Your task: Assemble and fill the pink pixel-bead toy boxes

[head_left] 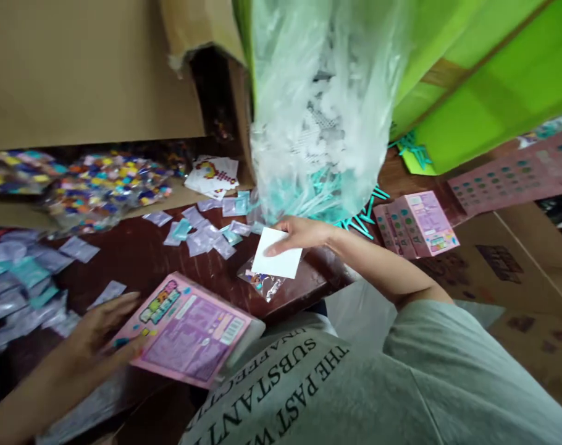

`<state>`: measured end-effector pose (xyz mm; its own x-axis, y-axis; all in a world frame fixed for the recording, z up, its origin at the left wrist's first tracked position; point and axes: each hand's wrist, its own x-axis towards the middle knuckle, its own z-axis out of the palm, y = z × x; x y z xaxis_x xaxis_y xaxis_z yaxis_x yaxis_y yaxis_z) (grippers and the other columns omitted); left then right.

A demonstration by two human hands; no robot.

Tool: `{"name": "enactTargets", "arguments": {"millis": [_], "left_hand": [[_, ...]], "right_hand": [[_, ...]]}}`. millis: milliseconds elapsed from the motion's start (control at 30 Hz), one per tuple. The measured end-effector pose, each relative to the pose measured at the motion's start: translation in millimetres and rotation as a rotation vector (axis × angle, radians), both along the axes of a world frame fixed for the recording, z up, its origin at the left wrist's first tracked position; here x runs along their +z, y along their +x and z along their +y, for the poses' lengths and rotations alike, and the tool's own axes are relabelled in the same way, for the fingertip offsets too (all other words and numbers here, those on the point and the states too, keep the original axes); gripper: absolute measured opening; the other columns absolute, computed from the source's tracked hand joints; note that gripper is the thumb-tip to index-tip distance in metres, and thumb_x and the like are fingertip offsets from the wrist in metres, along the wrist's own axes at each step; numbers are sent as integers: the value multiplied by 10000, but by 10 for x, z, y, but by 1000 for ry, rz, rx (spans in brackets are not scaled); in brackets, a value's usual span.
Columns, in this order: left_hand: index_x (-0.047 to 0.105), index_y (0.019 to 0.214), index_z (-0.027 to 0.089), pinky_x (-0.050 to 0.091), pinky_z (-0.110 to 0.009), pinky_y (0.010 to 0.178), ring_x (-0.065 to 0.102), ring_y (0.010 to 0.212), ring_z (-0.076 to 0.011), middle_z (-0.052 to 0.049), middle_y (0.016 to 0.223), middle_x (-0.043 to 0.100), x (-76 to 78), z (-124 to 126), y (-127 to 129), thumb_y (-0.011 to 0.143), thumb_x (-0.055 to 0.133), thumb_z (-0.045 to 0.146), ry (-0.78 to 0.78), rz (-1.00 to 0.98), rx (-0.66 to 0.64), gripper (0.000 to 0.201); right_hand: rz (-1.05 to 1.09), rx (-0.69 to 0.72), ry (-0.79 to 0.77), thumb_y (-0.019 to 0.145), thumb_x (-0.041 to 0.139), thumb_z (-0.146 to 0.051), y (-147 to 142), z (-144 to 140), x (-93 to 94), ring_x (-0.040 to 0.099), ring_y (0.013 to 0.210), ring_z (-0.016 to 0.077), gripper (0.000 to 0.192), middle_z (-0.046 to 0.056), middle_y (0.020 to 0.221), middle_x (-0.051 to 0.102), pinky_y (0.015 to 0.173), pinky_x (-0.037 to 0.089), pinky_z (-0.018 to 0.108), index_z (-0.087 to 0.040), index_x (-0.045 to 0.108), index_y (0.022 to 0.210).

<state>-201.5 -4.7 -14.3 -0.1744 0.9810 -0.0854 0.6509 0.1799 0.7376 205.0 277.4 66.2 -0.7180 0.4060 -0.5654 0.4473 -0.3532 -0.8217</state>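
Grey shirt fabric fills the foreground; just beyond it the left hand (pixel 102 330) steadies a pink box (pixel 188 330) at the table (pixel 137 256) edge, fingers spread flat on its end. Keeping that box pinned seems wise while the right hand (pixel 304 235), fingers together, pinches a white card (pixel 277 261) over a small clear packet (pixel 262 283).

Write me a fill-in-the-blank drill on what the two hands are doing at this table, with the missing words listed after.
1. The left hand rests on a flat box whose colour is ____.
2. The right hand holds a white ____ over a small clear packet.
3. Above the right hand hangs a big clear plastic ____ with teal sticks at its bottom.
4. The table is dark ____.

Missing words: pink; card; bag; brown
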Motion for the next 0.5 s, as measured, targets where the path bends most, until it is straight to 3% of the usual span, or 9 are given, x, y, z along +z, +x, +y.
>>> {"name": "enactTargets", "arguments": {"millis": [67, 133, 167, 233, 300, 400, 500], "left_hand": [[524, 1636, 597, 513, -865, 1188, 652, 1455, -577, 14, 1691, 634, -39, 9, -43, 738, 840, 725, 12, 250, -87, 961], [329, 1712, 684, 269, -873, 1346, 483, 1610, -587, 97, 1849, 390, -36, 61, 33, 686, 854, 655, 56, 413, -239, 1153], [307, 1707, 704, 195, -852, 1379, 460, 1628, -578, 121, 1856, 353, -24, 112, 102, 647, 860, 619, 100, 438, -330, 1199], [405, 1679, 681, 136, -818, 1401, 469, 1626, -561, 98, 1828, 409, 3, 273, 262, 576, 875, 544, 125, 437, -538, 1207], [583, 1630, 554, 129, -813, 1398, 473, 1623, -569, -6, 1790, 500, 20, 478, 406, 508, 901, 492, 50, 456, -722, 1168], [648, 1626, 399, 133, -743, 1424, 477, 1649, -506, -117, 1682, 637, 43, 731, 530, 547, 874, 350, -105, 499, -870, 1103], [626, 1649, 393, 158, -694, 1439, 568, 1591, -463, -113, 1475, 778, 105, 806, 503, 584, 799, 207, -119, 554, -831, 1095]], "right_hand": [[40, -9, 92, 698, 1043, -368, 339, 274, 276, 784, 735, 186, 363, 57, 863, 838, 616, 643, 264, -153, 812, 876], [119, -247, 271, 722, 1043, -349, 683, 706, 494, 777, 735, 167, 371, 44, 887, 836, 639, 643, 255, -142, 814, 927], [170, -398, 352, 777, 1015, -329, 823, 970, 556, 779, 750, 159, 350, 38, 910, 835, 670, 651, 259, -138, 808, 985], [259, -646, 437, 923, 907, -269, 984, 1518, 568, 787, 800, 154, 258, 31, 946, 830, 758, 676, 291, -132, 773, 1097], [256, -775, 481, 991, 827, -199, 968, 1989, 453, 791, 852, 161, 203, 37, 974, 828, 856, 693, 348, -124, 733, 1155], [-14, -733, 656, 970, 789, -102, 721, 2404, 178, 796, 936, 200, 197, 64, 1014, 822, 983, 687, 466, -95, 712, 1152], [-251, -660, 804, 852, 798, 9, 473, 2517, -36, 783, 1155, 293, 248, 110, 1102, 813, 1174, 595, 606, -86, 728, 1070]]}}
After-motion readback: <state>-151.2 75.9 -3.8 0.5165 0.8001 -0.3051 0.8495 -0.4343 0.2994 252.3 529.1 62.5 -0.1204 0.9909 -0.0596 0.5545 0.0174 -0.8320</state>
